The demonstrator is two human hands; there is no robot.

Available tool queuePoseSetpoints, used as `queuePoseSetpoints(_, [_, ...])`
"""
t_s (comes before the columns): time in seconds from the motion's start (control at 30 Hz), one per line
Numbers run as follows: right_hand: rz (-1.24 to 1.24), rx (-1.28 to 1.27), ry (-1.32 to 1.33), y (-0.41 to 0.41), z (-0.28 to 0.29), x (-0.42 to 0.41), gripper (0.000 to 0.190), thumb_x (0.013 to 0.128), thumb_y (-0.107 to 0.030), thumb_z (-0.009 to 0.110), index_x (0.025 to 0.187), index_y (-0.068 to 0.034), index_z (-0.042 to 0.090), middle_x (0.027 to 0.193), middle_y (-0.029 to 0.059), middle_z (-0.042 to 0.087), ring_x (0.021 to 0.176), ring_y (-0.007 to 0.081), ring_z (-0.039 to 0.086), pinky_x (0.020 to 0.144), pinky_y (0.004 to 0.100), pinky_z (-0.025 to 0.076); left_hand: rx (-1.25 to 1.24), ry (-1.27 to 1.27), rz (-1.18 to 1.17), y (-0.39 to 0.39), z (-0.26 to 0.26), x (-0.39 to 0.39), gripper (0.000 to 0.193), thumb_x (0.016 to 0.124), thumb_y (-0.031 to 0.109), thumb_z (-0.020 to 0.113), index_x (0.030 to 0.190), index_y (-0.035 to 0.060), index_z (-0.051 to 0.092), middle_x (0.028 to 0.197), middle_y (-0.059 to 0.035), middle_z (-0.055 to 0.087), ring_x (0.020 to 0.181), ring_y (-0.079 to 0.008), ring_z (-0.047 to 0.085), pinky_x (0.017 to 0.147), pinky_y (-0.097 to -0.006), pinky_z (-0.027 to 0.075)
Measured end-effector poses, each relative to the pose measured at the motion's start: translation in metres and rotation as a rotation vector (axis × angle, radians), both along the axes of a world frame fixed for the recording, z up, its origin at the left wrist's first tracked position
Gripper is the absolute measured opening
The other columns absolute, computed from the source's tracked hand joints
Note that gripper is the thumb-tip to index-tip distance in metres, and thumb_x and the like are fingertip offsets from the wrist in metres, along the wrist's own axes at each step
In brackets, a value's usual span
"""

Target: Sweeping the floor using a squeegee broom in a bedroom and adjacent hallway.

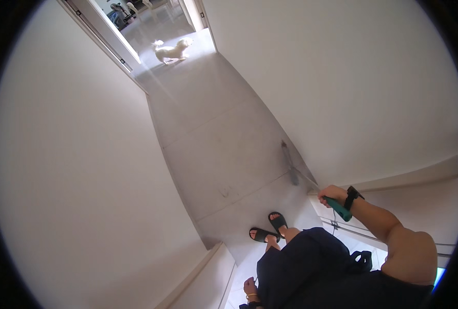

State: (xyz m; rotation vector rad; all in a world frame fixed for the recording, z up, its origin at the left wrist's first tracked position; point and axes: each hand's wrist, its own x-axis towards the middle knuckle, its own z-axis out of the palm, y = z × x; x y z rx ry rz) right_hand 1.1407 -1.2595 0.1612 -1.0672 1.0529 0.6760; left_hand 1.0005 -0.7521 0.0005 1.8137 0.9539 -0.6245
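Observation:
My right hand is wrapped around the green grip of a long-handled floor mop, with a black band on the wrist. The pole runs down and away to a narrow grey mop head, which lies on the floor beside the foot of the right wall. The head is slightly blurred. My left hand hangs low by my side, close to my dark clothing, with its fingers partly curled. A yellow bracelet circles that wrist. Whether the left hand holds anything cannot be made out.
Plain walls flank a narrow corridor with a tiled floor. A white dog is in the sunlit doorway at the far end. Beyond it are a fan and white chairs. Doorways lie on both sides near my feet.

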Motion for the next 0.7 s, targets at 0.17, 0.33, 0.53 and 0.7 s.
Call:
queuePoseSetpoints(0.17, [0.051,-0.196,0.129,0.032,-0.056,-0.036,0.011,0.072,-0.012,0.048,0.068,-0.002,0.047,0.052,0.0084,0.047,0.041,0.0178,0.046,0.038,0.0290,0.040,-0.105,-0.060,0.080,0.038,-0.028,0.011,0.023,0.068,0.022,0.053,0.078,0.0021,0.060,0.060,-0.0064,0.055,0.051,-0.0126,0.048,0.046,-0.0235,0.039])
queuePoseSetpoints(0.33, [-0.108,0.044,-0.010,0.082,-0.118,0.025,0.006,0.070,-0.010,0.046,0.067,-0.005,0.048,0.059,0.0061,0.050,0.050,0.0162,0.050,0.044,0.0294,0.042,0.104,-0.188,-0.245,0.066,-0.044,0.019,0.023,0.066,0.022,0.051,0.078,0.0034,0.060,0.062,-0.0092,0.057,0.057,-0.0162,0.053,0.049,-0.0302,0.042])
queuePoseSetpoints(0.53, [-0.227,0.231,-0.068,0.129,-0.111,0.150,0.010,0.071,-0.011,0.051,0.063,-0.007,0.047,0.055,0.0015,0.047,0.048,0.0136,0.047,0.045,0.0241,0.040,0.435,-0.198,-1.033,0.119,-0.093,0.042,0.018,0.069,0.018,0.050,0.079,0.0061,0.059,0.074,-0.0124,0.058,0.067,-0.0257,0.055,0.058,-0.0361,0.044])
queuePoseSetpoints(0.7, [-0.100,0.423,-0.133,0.075,-0.106,0.220,0.016,0.075,-0.013,0.047,0.060,-0.008,0.043,0.051,-0.0029,0.043,0.040,0.0071,0.042,0.037,0.0190,0.037,0.353,0.044,-0.926,0.125,-0.115,0.095,0.017,0.070,0.016,0.048,0.079,0.0073,0.059,0.076,-0.0127,0.058,0.072,-0.0276,0.055,0.061,-0.0366,0.044])
